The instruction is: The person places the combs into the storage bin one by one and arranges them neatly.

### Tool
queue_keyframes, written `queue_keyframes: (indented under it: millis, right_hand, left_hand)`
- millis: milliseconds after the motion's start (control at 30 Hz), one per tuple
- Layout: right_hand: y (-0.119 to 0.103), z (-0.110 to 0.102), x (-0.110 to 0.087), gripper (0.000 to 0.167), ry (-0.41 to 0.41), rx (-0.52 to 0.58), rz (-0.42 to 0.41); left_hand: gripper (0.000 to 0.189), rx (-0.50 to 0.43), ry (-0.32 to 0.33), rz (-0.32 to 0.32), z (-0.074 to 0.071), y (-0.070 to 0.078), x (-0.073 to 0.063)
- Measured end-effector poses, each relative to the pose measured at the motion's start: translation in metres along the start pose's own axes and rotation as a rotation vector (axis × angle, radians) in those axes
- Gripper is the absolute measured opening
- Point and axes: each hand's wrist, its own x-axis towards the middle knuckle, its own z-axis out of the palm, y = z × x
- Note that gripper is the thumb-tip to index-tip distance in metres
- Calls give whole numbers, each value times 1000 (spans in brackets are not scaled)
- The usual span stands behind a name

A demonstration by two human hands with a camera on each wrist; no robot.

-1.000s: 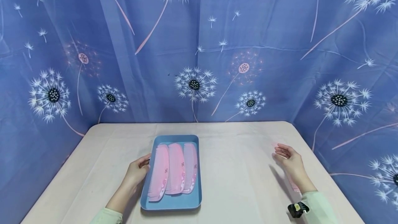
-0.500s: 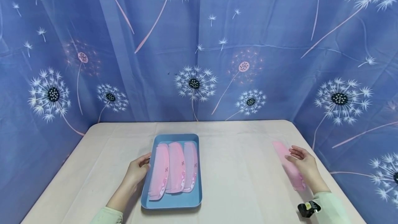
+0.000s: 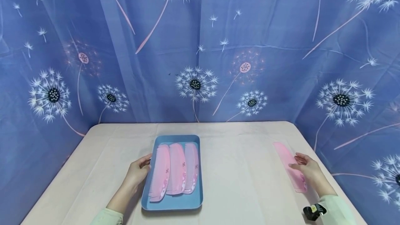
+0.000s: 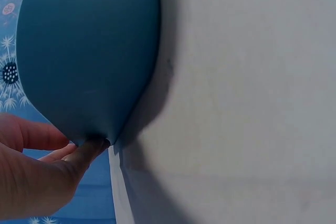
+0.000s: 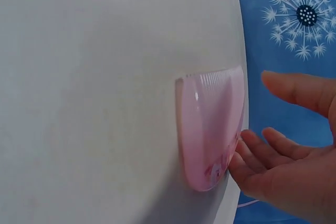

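A blue tray (image 3: 201, 180) stands on the table with three pink combs (image 3: 177, 169) lying side by side in it, teeth to the left. My left hand (image 3: 139, 173) grips the tray's left side; the left wrist view shows thumb and fingers at the tray wall (image 4: 89, 66). On the right of the table lies another pink comb (image 3: 289, 169), slanted, with a printed pattern at its near end. My right hand (image 3: 309, 170) is over its right side, fingers loosely bent and thumb apart. In the right wrist view, the fingertips are right at the edge of this comb (image 5: 205, 135).
The table (image 3: 237, 176) has a pale cloth, and its right edge runs close to the right hand. Blue dandelion-print curtains (image 3: 200, 51) close in the back and both sides. A small black device (image 3: 314, 212) sits at the right wrist.
My right hand has moved right and nearer, uncovering the comb that it had mostly hidden. That comb lies on the table. The left hand and tray have stayed in place.
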Motion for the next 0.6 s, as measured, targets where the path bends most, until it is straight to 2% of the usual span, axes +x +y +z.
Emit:
queue_keyframes:
  millis: [200, 400, 600]
  right_hand:
    - [0, 0, 3, 80, -49, -5, 17]
    - [1, 3, 3, 82, -43, -103, -45]
    - [6, 5, 6, 85, -34, -176, -34]
  left_hand:
    - [51, -6, 3, -2, -1, 1, 0]
    - [51, -9, 7, -18, 0, 2, -1]
    - [50, 3, 10, -22, 0, 3, -2]
